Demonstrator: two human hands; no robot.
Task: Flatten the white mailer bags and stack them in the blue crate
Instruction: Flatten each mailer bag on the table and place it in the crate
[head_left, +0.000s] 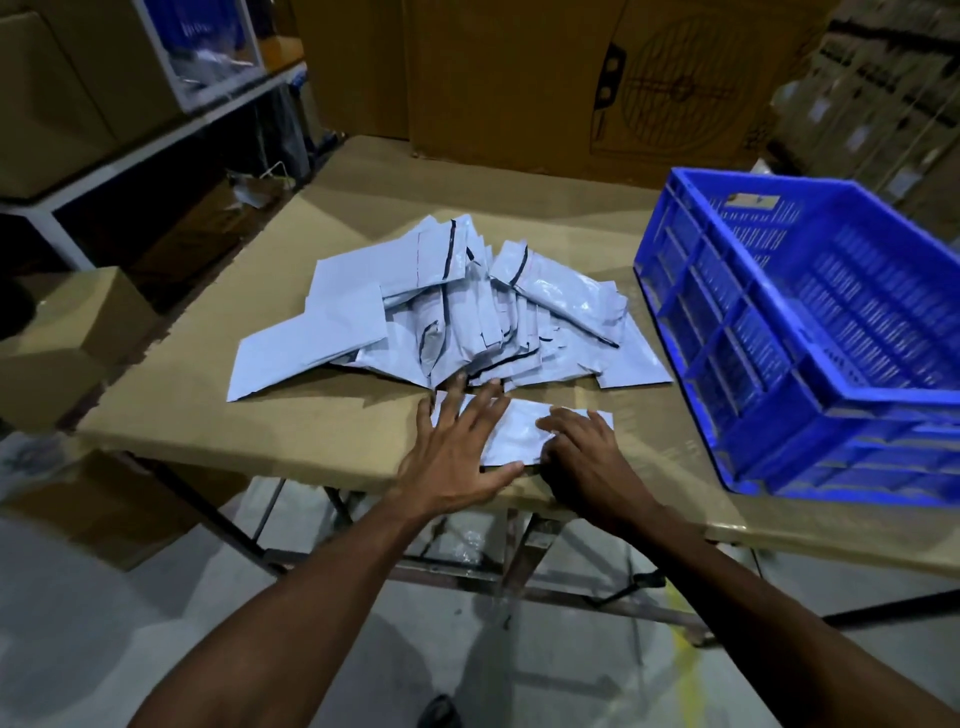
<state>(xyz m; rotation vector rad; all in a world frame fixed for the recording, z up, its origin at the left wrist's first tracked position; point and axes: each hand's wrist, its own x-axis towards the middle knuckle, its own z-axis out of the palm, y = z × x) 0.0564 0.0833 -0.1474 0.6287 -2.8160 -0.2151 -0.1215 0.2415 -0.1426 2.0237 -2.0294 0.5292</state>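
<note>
A loose pile of white mailer bags (457, 306) lies in the middle of the cardboard-covered table (322, 421). One single white mailer bag (519, 434) lies flat at the table's front edge, apart from the pile. My left hand (457, 452) presses its left part with fingers spread and straight. My right hand (582, 447) rests on its right part, fingers bent down onto the bag. The blue crate (810, 332) stands at the right of the table, tilted in view; its visible inside holds no bags.
Big cardboard boxes (519, 83) stand behind the table. A white shelf frame (156, 130) with boxes is at the left, and a brown box (67, 332) sits low beside the table. Bare floor and the table's metal legs lie below the front edge.
</note>
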